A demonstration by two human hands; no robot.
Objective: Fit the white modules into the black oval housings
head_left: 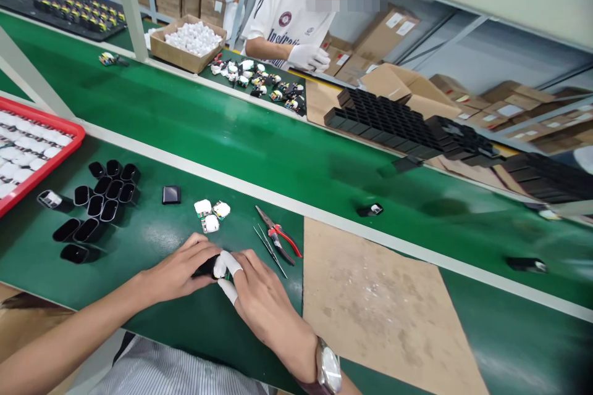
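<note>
My left hand [180,268] is wrapped round a small black plastic case [205,268], lying on its side just above the green table. At its right-hand end my right hand [262,290] pinches a white-wrapped circuit board [219,267] with thumb and finger in white finger cots. The board is at the case's opening; how deep it sits is hidden by the fingers. Beyond my hands lie several loose white-topped circuit boards [210,223]. Right of them are red-handled pliers [280,236] and metal tweezers [270,251]. A square black piece [171,195] lies farther left.
Several open black cases [95,205] stand on the left, near a red tray [76,133] of white parts. Cardboard [370,302] covers the table at right. Beyond a pale rail, a green conveyor belt [259,154] carries scattered units. Across it stands a co-worker with a gloved hand [308,58].
</note>
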